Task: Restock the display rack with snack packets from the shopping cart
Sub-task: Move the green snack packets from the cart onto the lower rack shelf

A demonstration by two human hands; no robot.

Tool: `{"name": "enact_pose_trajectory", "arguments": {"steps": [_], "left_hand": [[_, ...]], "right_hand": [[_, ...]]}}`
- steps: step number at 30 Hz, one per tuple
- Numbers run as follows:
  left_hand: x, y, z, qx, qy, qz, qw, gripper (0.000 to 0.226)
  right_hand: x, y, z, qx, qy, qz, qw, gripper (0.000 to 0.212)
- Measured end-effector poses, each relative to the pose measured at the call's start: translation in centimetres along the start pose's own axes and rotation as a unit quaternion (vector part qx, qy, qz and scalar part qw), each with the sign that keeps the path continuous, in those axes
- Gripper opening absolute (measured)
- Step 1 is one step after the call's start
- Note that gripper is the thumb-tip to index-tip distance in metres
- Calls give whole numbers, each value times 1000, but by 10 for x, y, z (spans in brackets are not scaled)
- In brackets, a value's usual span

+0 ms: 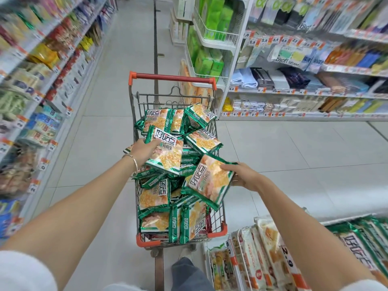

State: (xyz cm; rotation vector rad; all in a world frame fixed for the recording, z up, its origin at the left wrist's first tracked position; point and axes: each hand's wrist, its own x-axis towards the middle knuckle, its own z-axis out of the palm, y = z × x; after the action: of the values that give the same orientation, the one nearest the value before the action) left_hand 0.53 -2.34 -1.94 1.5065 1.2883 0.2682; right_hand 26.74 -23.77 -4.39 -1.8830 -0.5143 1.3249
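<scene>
Head view: the left hand [144, 151], fingers curled, grips a green-edged foil snack packet [168, 156] atop the heap in the wire shopping cart [172, 77] at centre; at 4 o'clock of it, the right hand [244, 175] pinches a second packet [210, 181] over the cart's right rim; both bear bold Chinese characters; the white display rack [336, 220] at 5 o'clock shows a "2.9" price tag [288, 257].

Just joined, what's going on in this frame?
A person stands over the red-handled wire shopping cart, heaped with green-and-orange foil snack packets. The left hand grips one packet atop the pile; the right hand holds a second packet at the cart's right edge. The display rack at lower right holds similar packets.
</scene>
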Motion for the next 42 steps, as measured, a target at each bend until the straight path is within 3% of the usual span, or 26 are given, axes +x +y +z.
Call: {"name": "enact_pose_trajectory", "arguments": {"steps": [3,7,9,12,15,17,21,25,28,35,40,42], "left_hand": [[-1,2,2,-5,-2,9,1000,101],[-2,7,7,-3,-4,6,1000,111],[0,12,16,-6,-20,3,1000,123],[-1,27,35,-6,-57,15,998,115],[8,33,50,-29,-79,9,996,148],[18,31,54,-53,-83,-4,995,155],[23,30,48,-57,-180,-23,982,124],[27,27,48,-26,-300,-51,952,76],[23,30,54,-19,-354,-57,933,101],[-23,36,103,70,-400,3,914,140],[-79,52,158,127,-407,102,899,127],[-91,54,198,149,-434,150,876,127]], "right_hand": [[3,7,0,150,-14,27,988,29],[7,11,7,392,-30,25,919,33],[11,8,14,437,-44,0,898,38],[21,-4,32,405,-55,0,912,45],[26,-15,48,332,-52,3,942,51],[27,-18,52,298,-52,-6,953,54],[19,-16,42,261,-76,1,962,42],[-2,-16,33,238,-117,9,964,39],[-19,-13,31,249,-123,18,961,54],[-82,13,42,213,22,8,977,58],[-165,61,23,291,130,-20,948,24],[-205,83,10,313,176,-26,933,19]]}}
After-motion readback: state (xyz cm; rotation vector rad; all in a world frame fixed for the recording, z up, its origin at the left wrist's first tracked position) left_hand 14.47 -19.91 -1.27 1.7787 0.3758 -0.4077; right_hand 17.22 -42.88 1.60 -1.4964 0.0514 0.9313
